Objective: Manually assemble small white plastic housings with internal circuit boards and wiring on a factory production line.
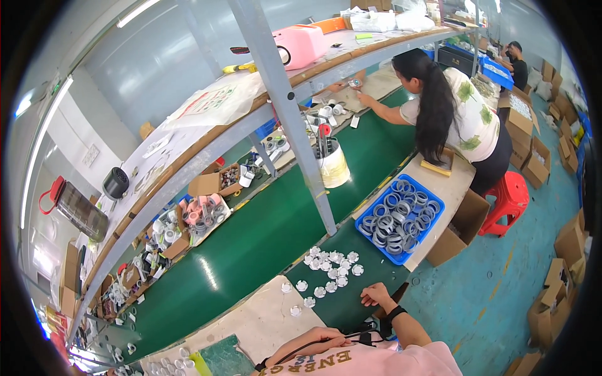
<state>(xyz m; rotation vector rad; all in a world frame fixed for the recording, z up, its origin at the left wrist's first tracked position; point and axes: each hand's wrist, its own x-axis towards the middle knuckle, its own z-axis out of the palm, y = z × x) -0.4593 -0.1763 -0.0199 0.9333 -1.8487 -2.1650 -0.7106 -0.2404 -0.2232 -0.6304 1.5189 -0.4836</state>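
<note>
The bare right hand [375, 294], its fingers curled, is near the table's [251, 319] edge; small white flower-shaped pieces [342, 272] lie beyond, beside a blue rectangular plastic tray [401, 259].

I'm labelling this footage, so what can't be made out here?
In the head view:
Left hand: its back hides the palm.
Right hand: curled fingers hide its palm.
White flower-shaped pieces: too small for fine detail.
White round pieces: some cut off by lower edge.

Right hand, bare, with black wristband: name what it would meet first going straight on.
Probably one of the scattered white flower-shaped pieces on the dark green surface; with the right hand curled and depth unclear, I cannot tell which.
</note>
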